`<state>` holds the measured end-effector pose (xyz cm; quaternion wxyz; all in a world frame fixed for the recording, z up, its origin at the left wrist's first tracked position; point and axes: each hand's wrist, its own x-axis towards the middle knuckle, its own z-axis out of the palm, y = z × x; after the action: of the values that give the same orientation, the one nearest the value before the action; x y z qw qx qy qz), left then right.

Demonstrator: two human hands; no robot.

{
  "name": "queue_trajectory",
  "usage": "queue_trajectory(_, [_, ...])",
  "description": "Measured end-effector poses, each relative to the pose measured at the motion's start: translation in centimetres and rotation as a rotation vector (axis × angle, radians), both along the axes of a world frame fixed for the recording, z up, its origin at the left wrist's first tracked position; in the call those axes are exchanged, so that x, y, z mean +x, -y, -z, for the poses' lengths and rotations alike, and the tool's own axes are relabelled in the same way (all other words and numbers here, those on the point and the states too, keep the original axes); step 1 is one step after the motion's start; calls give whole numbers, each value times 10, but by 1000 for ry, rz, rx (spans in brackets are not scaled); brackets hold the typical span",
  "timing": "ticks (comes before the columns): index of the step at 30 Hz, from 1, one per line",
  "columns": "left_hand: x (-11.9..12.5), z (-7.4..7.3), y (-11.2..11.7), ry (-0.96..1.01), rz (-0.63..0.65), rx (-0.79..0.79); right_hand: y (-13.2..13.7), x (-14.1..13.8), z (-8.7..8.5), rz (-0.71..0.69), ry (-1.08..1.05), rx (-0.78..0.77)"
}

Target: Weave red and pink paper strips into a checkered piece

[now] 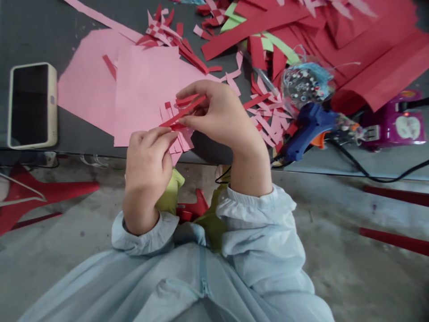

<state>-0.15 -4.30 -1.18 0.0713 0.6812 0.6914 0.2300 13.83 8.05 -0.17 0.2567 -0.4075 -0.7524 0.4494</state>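
Your right hand (219, 115) pinches a red paper strip (177, 117) over the pink sheet (144, 89) — light, probably crease-prone (hold its edges) — while your left hand (147, 156) curls at slit pink paper (183, 142), grip unclear.

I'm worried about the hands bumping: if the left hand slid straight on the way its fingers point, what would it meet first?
Ahead of the left hand, probably the long red strip first, then the right hand pinching it; how their heights compare is hard to judge.
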Motion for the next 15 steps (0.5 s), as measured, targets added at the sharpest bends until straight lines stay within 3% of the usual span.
queue_trajectory(4, [1, 2, -1, -31, -8, -8, 3, -2, 0, 6, -89, -76])
queue_trajectory(9, [2, 4, -3, -60, -18, -23, 6, -4, -1, -7, -168, -60])
queue_trajectory(15, [3, 6, -5, -60, -16, 1, 15, 0, -15, 41, 69, 60])
